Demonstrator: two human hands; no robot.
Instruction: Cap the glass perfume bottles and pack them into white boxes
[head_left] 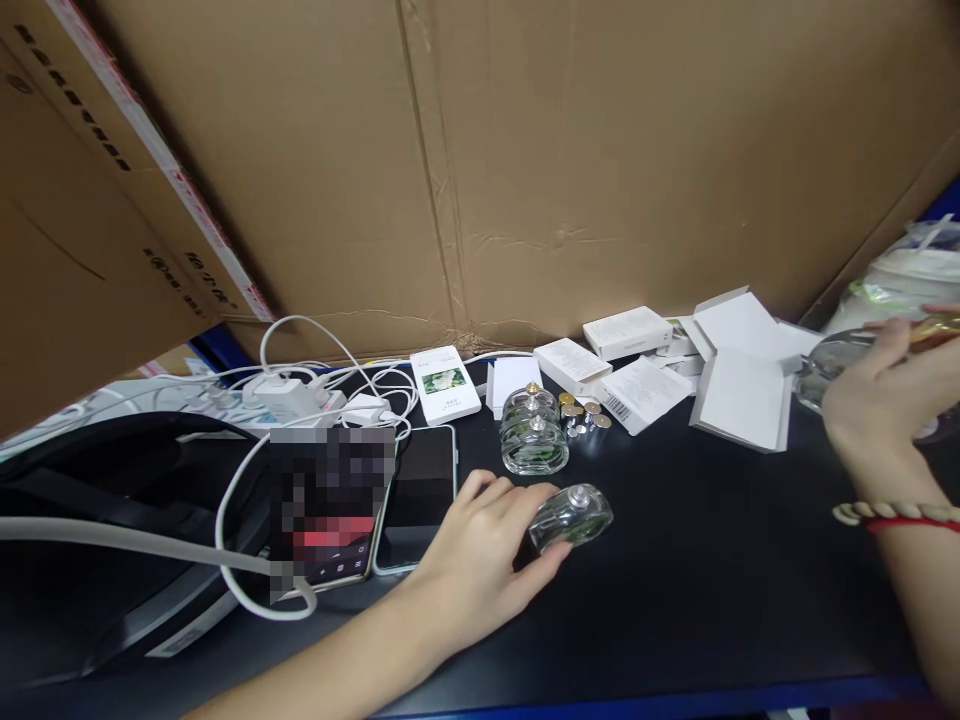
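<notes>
My left hand (pixel 480 555) rests on the black table (pixel 712 590) with its fingers closed round a small clear glass bottle (pixel 574 517) lying on its side. Two more glass bottles (pixel 533 432) stand upright just behind it, next to a few small gold and silver caps (pixel 583 413). My right hand (pixel 881 400), with bead and red cord bracelets at the wrist, is raised at the right edge. It holds a clear glass bottle (pixel 825 365) with a gold top; the fingers are partly cut off by the frame.
Two phones (pixel 416 490) lie left of my left hand, beside white chargers and cables (pixel 300 400). Small white boxes (pixel 630 335) and flat white cartons (pixel 742 395) lie at the back right. Cardboard sheets (pixel 525 150) wall off the rear. A plastic bag (pixel 907 275) sits far right.
</notes>
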